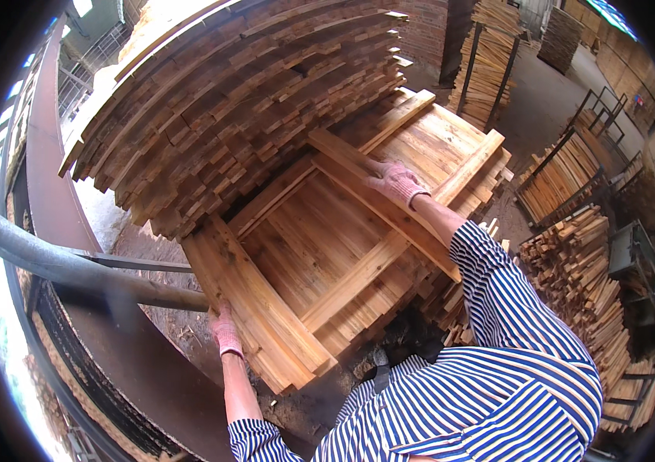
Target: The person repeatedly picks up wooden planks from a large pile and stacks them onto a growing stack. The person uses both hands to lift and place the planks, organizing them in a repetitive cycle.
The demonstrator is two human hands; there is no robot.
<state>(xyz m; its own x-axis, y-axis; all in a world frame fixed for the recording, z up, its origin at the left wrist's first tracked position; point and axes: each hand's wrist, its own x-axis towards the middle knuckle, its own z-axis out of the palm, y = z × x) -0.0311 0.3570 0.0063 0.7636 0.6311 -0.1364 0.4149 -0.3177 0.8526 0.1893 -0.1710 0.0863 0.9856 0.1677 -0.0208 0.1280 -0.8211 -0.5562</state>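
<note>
Two gloved hands bracket a slatted wooden panel (319,254) lying across the middle of the frame, on top of a pile of similar panels. I read its long axis as running from lower left to upper right. My left hand (225,331) sits at the lower-left edge, fingers curled under that corner board, arm bent close to my striped sleeve (497,308). My right hand (397,182) is stretched far out, palm pressed flat on a diagonal cross batten (389,208), resting rather than clasped. Behind, in the upper left, a stack of planks (242,100) overhangs the panel's far end.
</note>
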